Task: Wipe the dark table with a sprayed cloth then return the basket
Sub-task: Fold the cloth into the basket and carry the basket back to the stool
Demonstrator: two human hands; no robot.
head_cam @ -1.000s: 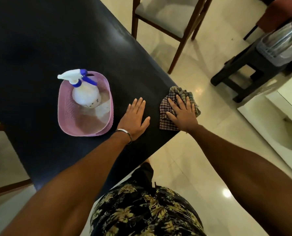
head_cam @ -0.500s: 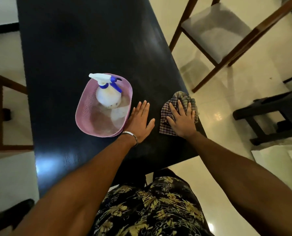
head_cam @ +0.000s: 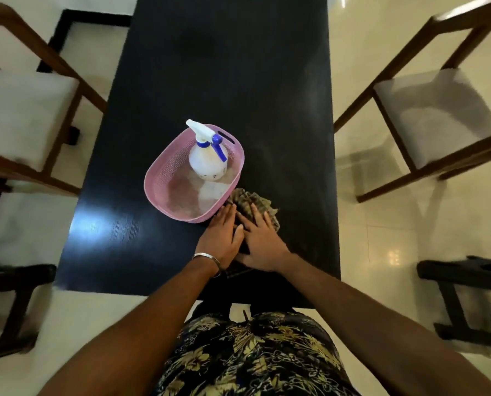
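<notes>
The dark table (head_cam: 227, 67) is running up the middle of the frame as a long, glossy black top, catching a pale blue glare at its lower left. A pink woven basket (head_cam: 164, 178) with a slotted handle is sitting upright on it, just below the frame's centre. Inside, at the basket's upper right end, a white spray bottle (head_cam: 207, 161) with a blue trigger and collar is standing upright, its nozzle pointing toward the upper left. A checked cloth (head_cam: 250, 200), bunched and rumpled, is lying on the table touching the basket's lower right rim, partly covered by two hands
</notes>
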